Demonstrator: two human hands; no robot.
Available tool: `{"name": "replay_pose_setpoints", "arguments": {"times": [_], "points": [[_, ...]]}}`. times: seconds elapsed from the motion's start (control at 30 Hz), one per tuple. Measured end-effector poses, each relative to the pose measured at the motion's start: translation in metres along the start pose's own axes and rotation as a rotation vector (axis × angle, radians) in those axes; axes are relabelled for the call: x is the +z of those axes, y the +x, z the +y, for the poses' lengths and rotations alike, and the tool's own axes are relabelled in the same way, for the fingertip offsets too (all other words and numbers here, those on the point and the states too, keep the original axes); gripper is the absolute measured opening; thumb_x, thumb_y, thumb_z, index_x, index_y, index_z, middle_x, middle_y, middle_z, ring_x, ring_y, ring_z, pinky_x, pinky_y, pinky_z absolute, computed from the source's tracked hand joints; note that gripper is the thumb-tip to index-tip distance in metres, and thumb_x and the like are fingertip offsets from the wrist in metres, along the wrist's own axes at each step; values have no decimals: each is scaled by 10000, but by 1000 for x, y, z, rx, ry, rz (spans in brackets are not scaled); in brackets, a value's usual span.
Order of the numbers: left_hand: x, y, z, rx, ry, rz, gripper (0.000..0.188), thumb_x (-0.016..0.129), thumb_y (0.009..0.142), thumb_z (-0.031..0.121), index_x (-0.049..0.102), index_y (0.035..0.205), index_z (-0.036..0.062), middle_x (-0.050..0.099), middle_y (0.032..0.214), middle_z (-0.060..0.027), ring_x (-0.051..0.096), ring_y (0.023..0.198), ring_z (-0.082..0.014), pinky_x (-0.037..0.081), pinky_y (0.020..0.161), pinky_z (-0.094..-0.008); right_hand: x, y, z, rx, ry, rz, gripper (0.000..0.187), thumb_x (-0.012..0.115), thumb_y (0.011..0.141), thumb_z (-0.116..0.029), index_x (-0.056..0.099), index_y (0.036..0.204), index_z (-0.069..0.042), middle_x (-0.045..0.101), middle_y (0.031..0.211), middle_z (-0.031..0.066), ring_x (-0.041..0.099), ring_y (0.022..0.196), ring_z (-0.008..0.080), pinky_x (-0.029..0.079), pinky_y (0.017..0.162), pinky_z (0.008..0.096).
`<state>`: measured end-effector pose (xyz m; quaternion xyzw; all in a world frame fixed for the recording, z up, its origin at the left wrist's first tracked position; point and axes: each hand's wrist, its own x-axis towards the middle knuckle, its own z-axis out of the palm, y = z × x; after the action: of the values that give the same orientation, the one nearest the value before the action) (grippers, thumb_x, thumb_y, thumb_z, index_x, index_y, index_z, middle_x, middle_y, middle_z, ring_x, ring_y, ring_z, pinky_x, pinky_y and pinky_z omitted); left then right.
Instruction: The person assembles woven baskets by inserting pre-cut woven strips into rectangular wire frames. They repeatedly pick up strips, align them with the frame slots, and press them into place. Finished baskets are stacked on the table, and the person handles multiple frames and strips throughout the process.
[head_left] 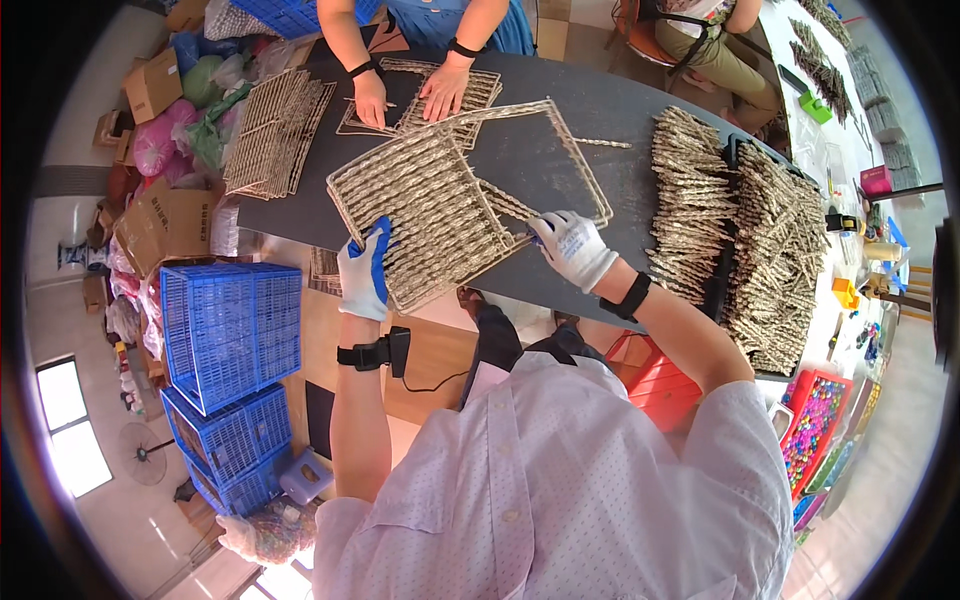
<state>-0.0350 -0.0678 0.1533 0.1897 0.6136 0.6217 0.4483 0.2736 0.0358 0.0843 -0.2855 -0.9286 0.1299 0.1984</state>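
A rectangular frame panel point(425, 205) is raised and tilted over the dark table. Twisted straw-like strands fill its left part in rows, and its right part is an open frame. My left hand point(365, 270), in a white and blue glove, is closed around the panel's lower left edge. My gloved right hand point(575, 248) is closed, its fingertips pinching the near rail where the filled part ends; a small strand there cannot be made out. Beyond the frame's near side, a loose twisted strand point(508, 200) slants toward my right fingertips.
Across the dark table point(625, 165), a co-worker's hands point(443, 92) rest on another panel. Finished-looking panels point(275, 135) are stacked at the left. Bundles of twisted strands point(690, 190) and a heaped black tray point(775, 260) lie right. Blue crates point(232, 335) stand left; a red stool point(655, 385) is below.
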Motion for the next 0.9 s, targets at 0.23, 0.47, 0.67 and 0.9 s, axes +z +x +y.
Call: {"name": "replay_pose_setpoints", "arguments": {"times": [0.23, 0.47, 0.67, 0.9], "points": [[-7, -9, -1, -19, -48, -20, 263, 559, 929, 29, 581, 1175, -61, 649, 1119, -125, 656, 942, -203, 582, 840, -338, -28, 23, 9, 168, 650, -526, 363, 675, 802, -174, 654, 1152, -78, 670, 1083, 127, 624, 1015, 301, 488, 881, 374], [-3, -10, -1, 17, -78, 13, 260, 566, 925, 27, 591, 1163, -74, 662, 1081, -127, 672, 878, -201, 592, 778, -325, -8, 22, 12, 185, 616, -344, 295, 681, 809, -175, 690, 1088, -82, 666, 1060, 133, 642, 968, 270, 499, 855, 341], [-43, -21, 3, 29, -8, 63, 257, 571, 931, 43, 601, 1153, -81, 663, 1079, -110, 663, 867, -186, 576, 761, -307, -23, 48, 14, 404, 1269, -334, 294, 632, 799, 53, 634, 1090, 12, 676, 1015, 62, 623, 919, 130, 501, 849, 258], [-95, -41, -1, 38, -101, 194, 345, 623, 928, 163, 578, 1216, -22, 659, 1079, -89, 660, 899, -189, 553, 766, -319, -6, 69, 78, 583, 2004, 596, 230, 532, 941, -88, 601, 1138, 7, 668, 1030, 120, 648, 930, 235, 536, 864, 375]]}}
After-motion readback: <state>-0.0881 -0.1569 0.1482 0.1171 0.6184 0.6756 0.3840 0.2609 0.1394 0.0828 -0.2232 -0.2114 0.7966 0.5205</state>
